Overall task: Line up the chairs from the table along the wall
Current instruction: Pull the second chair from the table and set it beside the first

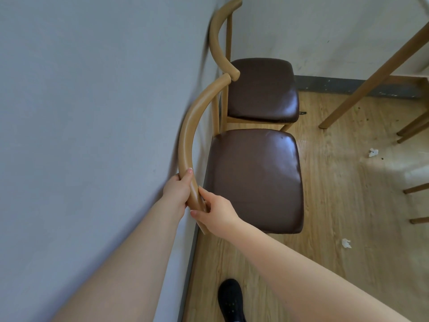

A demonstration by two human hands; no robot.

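Note:
Two wooden chairs with dark brown seat cushions stand side by side against the grey wall (92, 112) on the left. The near chair (255, 180) has a curved tan backrest rail. My left hand (177, 189) grips the near end of that rail from the wall side, thumb over the top. My right hand (214, 211) holds the same rail end from the seat side, fingers curled around its tip. The far chair (262, 89) stands just beyond it in the corner, its backrest end almost touching the near chair's rail.
A wooden table leg (371, 75) slants down at the upper right, and further chair legs (415, 189) poke in at the right edge. Scraps of white paper (346, 243) lie on the wood floor. My black shoe (231, 300) stands at the bottom.

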